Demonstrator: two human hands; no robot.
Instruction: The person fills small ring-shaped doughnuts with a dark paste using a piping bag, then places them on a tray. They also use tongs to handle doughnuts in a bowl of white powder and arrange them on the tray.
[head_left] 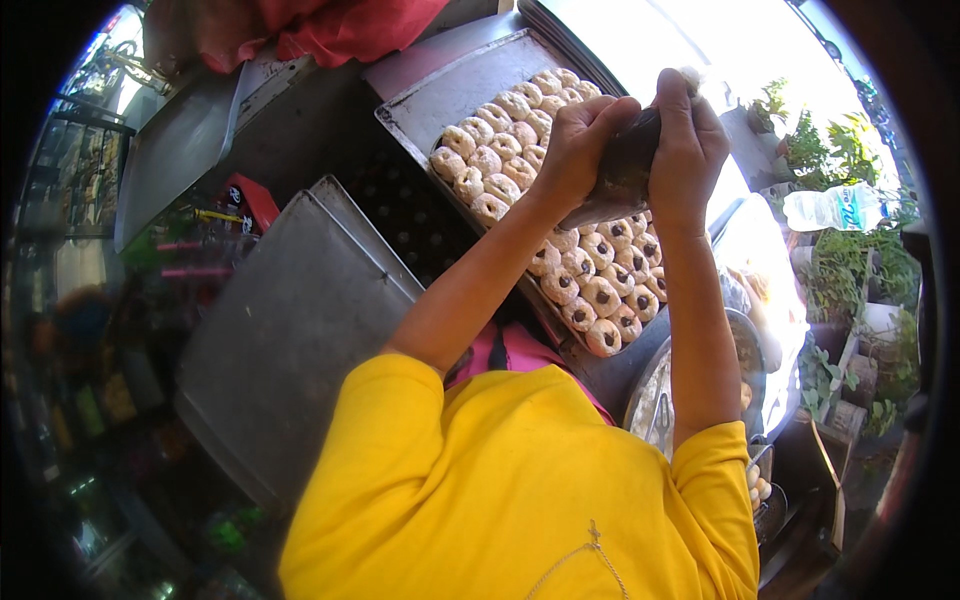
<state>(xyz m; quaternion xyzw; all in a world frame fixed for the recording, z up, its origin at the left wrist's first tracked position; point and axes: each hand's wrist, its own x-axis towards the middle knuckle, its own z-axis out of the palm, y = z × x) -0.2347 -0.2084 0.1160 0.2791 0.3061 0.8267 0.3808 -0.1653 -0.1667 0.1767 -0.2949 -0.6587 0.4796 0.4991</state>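
Note:
My left hand (580, 145) and my right hand (688, 150) are both closed round a bag of dark filling (628, 165), held up over the tray. It looks like a piping bag; a pale end sticks up beyond the right-hand fingers, and its tip is not plain to see. Under it lies a metal baking tray (425, 105) packed with rows of small round sugar-dusted buns (505, 150). Buns on the nearer half (600, 295) carry a dark dab of filling in their centres. Those on the far half show dimpled tops without dark dabs. My hands and the bag hide some in the middle.
Left of my arm stands a large dark metal sheet pan (290, 330). A round metal pan (655, 395) with a handled utensil sits beside my right forearm. Potted plants (850, 260) and a plastic bottle (835, 208) are at the right; red cloth (330, 30) lies at the far left.

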